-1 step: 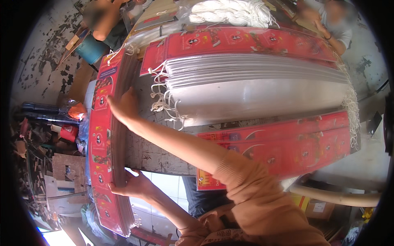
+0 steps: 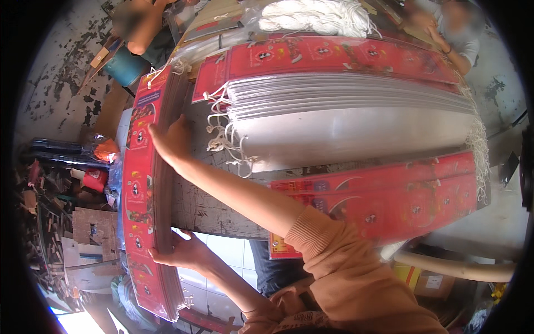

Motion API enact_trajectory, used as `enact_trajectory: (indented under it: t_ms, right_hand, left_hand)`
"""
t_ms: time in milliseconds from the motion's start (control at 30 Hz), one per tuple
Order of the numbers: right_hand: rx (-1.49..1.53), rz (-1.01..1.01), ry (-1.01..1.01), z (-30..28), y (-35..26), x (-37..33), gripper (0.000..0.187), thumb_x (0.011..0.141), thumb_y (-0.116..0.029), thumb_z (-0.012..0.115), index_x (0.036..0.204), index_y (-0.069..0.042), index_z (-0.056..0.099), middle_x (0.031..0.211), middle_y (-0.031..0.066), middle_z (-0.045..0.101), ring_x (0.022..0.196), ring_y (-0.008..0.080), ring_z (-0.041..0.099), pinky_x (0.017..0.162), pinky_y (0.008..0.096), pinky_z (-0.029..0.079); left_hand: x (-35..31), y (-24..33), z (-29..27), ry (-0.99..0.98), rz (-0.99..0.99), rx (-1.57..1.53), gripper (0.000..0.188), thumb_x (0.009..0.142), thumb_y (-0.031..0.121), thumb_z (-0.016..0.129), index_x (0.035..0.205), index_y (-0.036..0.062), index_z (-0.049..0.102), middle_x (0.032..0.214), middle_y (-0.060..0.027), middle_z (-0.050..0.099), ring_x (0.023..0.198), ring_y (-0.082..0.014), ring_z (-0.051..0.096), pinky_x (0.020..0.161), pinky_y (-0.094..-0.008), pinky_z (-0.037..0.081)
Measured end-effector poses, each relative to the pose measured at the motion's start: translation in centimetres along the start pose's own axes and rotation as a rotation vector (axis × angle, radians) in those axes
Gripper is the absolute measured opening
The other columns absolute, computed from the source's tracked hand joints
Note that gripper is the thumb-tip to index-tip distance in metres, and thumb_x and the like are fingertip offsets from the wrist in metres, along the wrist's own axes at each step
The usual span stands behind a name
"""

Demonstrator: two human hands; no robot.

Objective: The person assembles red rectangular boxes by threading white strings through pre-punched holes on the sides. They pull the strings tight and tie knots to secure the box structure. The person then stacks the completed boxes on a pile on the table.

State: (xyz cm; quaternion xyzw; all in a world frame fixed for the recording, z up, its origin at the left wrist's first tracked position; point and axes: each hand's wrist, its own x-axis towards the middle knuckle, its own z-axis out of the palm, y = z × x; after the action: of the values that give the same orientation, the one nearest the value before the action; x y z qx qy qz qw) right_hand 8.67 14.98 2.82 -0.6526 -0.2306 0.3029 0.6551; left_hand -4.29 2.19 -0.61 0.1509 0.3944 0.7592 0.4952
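Note:
A tall stack of long red printed hanging signs (image 2: pixel 138 192) lies along the table's left side, with white cords at both ends. Near its lower part, my left hand (image 2: pixel 186 253) grips the right edge, thumb on the red face and the other fingers partly hidden. Farther up, my right hand (image 2: pixel 171 143) reaches across and holds the same stack, its thumb over the printed face. To the right lies a fanned pile of signs with plain silvery backs (image 2: pixel 345 131), their white cords (image 2: pixel 225 131) bunched at the ends.
More red signs (image 2: pixel 384 203) lie at the near right, and another red row (image 2: pixel 339 53) at the back. White cord hanks (image 2: pixel 314 16) rest beyond them. Scraps and cardboard (image 2: pixel 92 234) crowd the left side. Two other people are at the far side.
The whole view has shifted very slightly. My right hand sits a touch farther up the stack; both hands keep their hold.

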Motion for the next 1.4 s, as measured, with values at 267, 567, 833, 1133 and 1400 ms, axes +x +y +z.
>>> enact_trajectory:
  t_ms: [267, 567, 833, 1133, 1400]
  right_hand:
    - [0.085, -0.181, -0.013, 0.5, 2.1, -1.6, 0.089, 0.078, -0.036, 0.065, 0.132, 0.016, 0.018, 0.134, 0.0343, 0.028, 0.127, 0.0429, 0.028, 0.107, 0.0439, 0.024]
    - [0.046, -0.142, 0.077, 3.0, 1.2, -5.0, 0.084, 0.081, -0.028, 0.064, 0.134, 0.015, 0.013, 0.139, 0.038, 0.012, 0.132, 0.0455, 0.016, 0.11, 0.0437, 0.017]
    - [0.119, -0.104, 0.046, 2.1, 1.1, -4.5, 0.086, 0.079, -0.029, 0.065, 0.135, 0.012, 0.015, 0.137, 0.0376, 0.02, 0.129, 0.0437, 0.025, 0.108, 0.0421, 0.022]
    - [0.179, -0.086, 0.078, 2.6, 1.5, -3.6, 0.093, 0.077, -0.036, 0.067, 0.135, 0.014, 0.013, 0.137, 0.0341, 0.024, 0.128, 0.0425, 0.027, 0.108, 0.0416, 0.023]
    - [0.183, -0.113, 0.061, 2.5, 1.5, -3.5, 0.099, 0.075, -0.034, 0.069, 0.136, 0.014, 0.008, 0.139, 0.0359, 0.017, 0.13, 0.0449, 0.021, 0.109, 0.0445, 0.019]
  left_hand:
    - [-1.7, 4.9, -3.6, -0.379, -0.609, 0.058, 0.06, 0.081, 0.051, 0.055, 0.118, 0.004, 0.05, 0.115, -0.0079, 0.052, 0.107, -0.0152, 0.048, 0.087, -0.0426, 0.044]
    - [3.0, 19.9, 0.3, -1.062, 0.184, 1.432, 0.056, 0.091, 0.045, 0.042, 0.123, -0.0006, 0.047, 0.112, -0.016, 0.054, 0.112, -0.0226, 0.05, 0.09, -0.04, 0.04]
    - [24.1, 10.7, 2.7, -0.879, -0.547, 1.264, 0.069, 0.087, 0.063, 0.039, 0.131, 0.0099, 0.042, 0.123, -0.0104, 0.05, 0.114, -0.0222, 0.048, 0.094, -0.0397, 0.038]
    - [23.6, 10.4, 1.3, -0.869, -0.667, 1.295, 0.075, 0.077, 0.055, 0.062, 0.129, 0.005, 0.043, 0.117, -0.0093, 0.057, 0.1, -0.0201, 0.058, 0.087, -0.038, 0.047]
    - [27.7, 10.7, -2.0, -0.875, -0.563, 1.339, 0.082, 0.078, 0.061, 0.056, 0.137, 0.0079, 0.035, 0.126, -0.0093, 0.051, 0.109, -0.0237, 0.053, 0.093, -0.041, 0.043]
